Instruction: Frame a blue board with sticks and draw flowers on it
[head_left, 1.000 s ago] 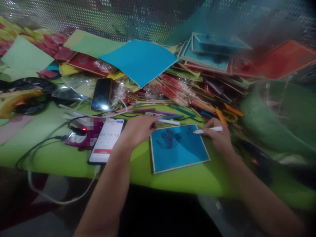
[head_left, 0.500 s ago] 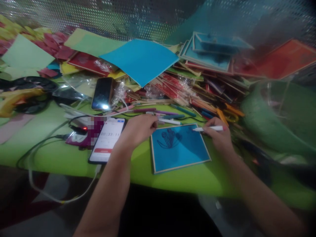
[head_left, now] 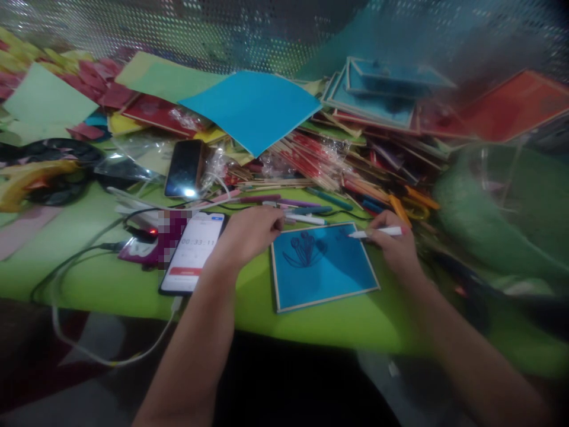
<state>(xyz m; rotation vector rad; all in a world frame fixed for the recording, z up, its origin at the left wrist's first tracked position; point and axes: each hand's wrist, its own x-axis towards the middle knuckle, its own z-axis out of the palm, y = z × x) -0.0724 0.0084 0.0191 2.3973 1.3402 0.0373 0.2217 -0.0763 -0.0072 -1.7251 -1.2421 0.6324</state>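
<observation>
Green desk (head_left: 253, 308), one, backed by perforated sheeting (head_left: 178, 35); all places given from the blue panel (head_left: 329, 279). Item: the blue panel, lying flat on the desk between my forearms, pale-edged, dark line drawing of flowers on its left half, fainter marks toward its far right corner. Right hand (head_left: 393, 243): mine, pinching a white marker (head_left: 386, 232) beside that corner, tip over the marks; contact with the surface cannot be told. Left hand (head_left: 255, 233): mine, fingers curled at the far left corner; whether they press on the panel or grip anything, I cannot tell. Handling, by my judgement: panel light, thin, fairly stiff, liable to slide and to smudge where inked, so best taken by its pale edges; marker light and rigid, best held near its tip. Also listed: a second white pen (head_left: 306, 219), just behind the panel; a lit phone (head_left: 195, 252), to its left; a loose blue sheet (head_left: 253, 112), well behind; a green basket (head_left: 507, 207), to its right.
</observation>
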